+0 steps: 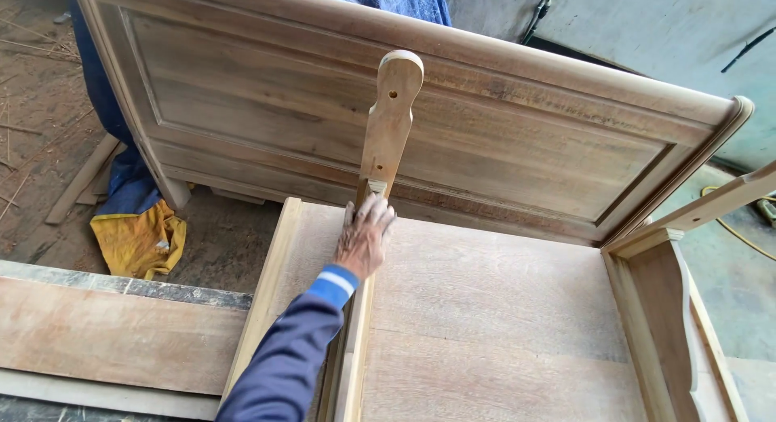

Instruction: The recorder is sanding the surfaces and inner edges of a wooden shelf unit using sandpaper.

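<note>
My left hand (364, 240), in a blue sleeve with a lighter cuff, reaches up from the lower left. Its fingers grip the lower end of a shaped wooden post (390, 123). The post stands upright, with a rounded top and a small hole near that top. It rises from a long wooden rail (356, 365) that runs along the left side of a flat unfinished wooden panel (501, 309). Behind the post stands a large panelled wooden board (267, 99) with a moulded top edge. My right hand is out of sight.
A curved wooden side piece (671, 309) stands at the panel's right edge. A plank (105, 333) lies at the lower left. A yellow cloth (141, 240) and a blue cloth (121, 179) lie on the dirt floor at left. A yellow hose (740, 232) runs at right.
</note>
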